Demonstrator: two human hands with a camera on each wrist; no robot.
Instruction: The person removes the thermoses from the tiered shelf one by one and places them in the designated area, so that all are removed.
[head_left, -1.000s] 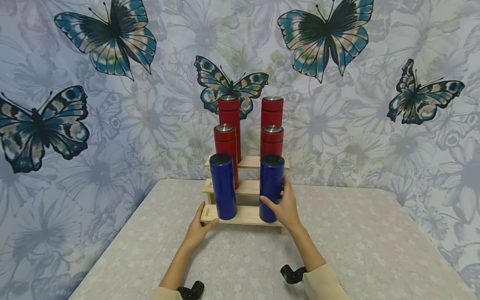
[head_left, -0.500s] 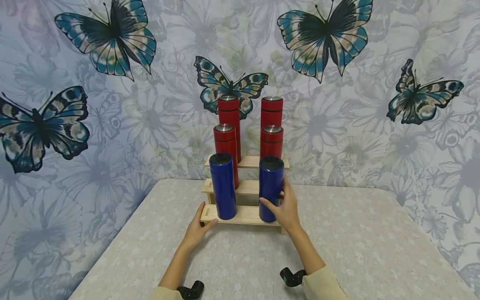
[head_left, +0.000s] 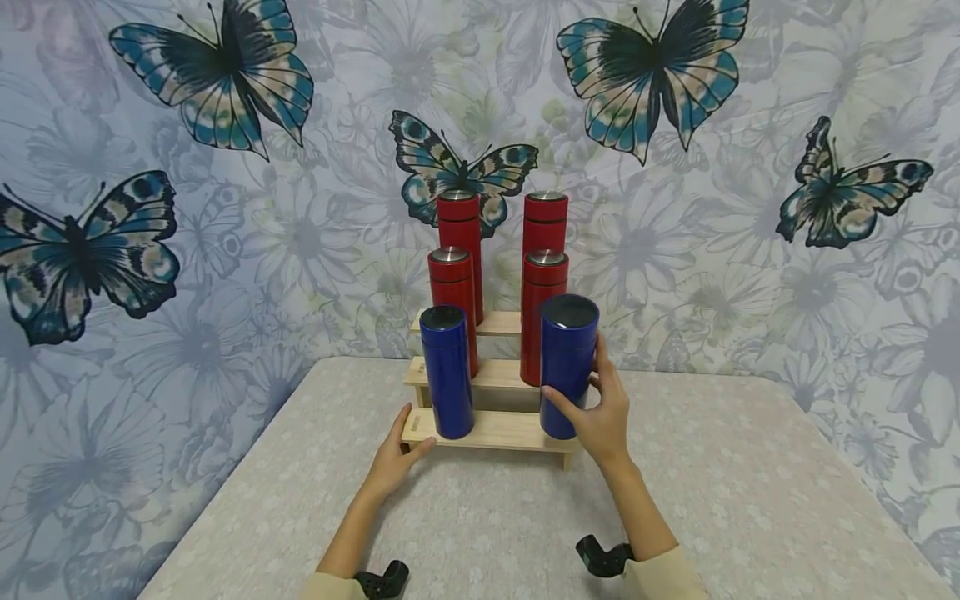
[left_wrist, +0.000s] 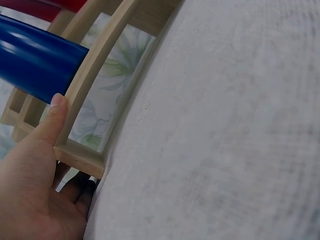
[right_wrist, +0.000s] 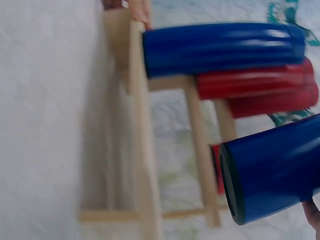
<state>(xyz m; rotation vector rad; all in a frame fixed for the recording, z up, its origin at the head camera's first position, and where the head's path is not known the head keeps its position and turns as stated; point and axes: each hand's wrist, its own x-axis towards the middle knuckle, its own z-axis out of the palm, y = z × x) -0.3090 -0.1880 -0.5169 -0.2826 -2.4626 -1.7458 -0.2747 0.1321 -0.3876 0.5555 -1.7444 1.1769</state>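
Note:
A three-step wooden display stand stands on the table. My left hand grips the left end of its lowest step, thumb on the front edge in the left wrist view. A blue thermos bottle with a dark lid stands upright on that step, close to my thumb. My right hand holds a second blue thermos bottle round its lower body, thumb in front and fingers behind. In the right wrist view this bottle's dark base shows, raised off the step and slightly tilted.
Red thermos bottles with steel lids, a front pair and a back pair, stand on the middle and top steps. A pale patterned cloth covers the table. A butterfly-print backdrop hangs close behind. Black wrist devices sit on both forearms.
My right hand has lifted the right blue thermos off the lowest step and moved it to the right and nearer. My left hand stays on the stand's left end.

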